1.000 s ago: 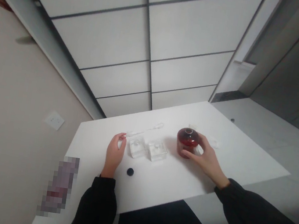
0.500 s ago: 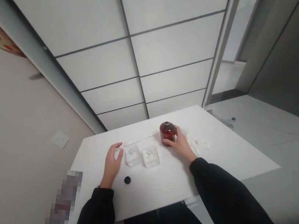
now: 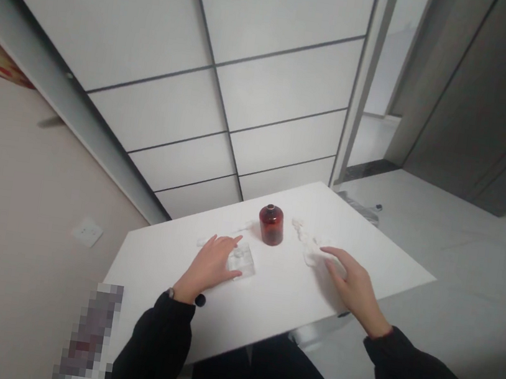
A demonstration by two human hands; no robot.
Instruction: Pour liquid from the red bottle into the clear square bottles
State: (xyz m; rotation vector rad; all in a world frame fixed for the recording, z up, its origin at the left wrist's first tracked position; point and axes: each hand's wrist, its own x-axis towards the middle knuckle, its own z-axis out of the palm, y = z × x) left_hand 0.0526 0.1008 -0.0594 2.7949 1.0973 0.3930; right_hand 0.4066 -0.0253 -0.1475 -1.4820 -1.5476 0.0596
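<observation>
A reddish-brown bottle (image 3: 271,226) with an uncovered neck stands upright towards the back of the table, with neither hand on it. Over the clear square glass-like pieces (image 3: 245,265) reaches my left hand (image 3: 209,264), its fingers and thumb apart. It hides one of the two pieces, and whether it touches them I cannot tell. My right hand (image 3: 355,285) hovers empty above the right side of the table, thumb and fingers apart, near some crumpled whitish, see-through scraps (image 3: 308,247). A small round black cap (image 3: 200,300) lies beside my left wrist.
The white table (image 3: 263,316) ends at a panelled white sliding door (image 3: 286,119) at the back. On the left wall sits a socket plate (image 3: 87,232). Beyond the table's right side is pale floor, with a dark cabinet or door (image 3: 475,114) further back.
My right hand has let go of the bottle and moved right and nearer to me. My left hand has moved right, over the clear pieces. The view has shifted slightly.
</observation>
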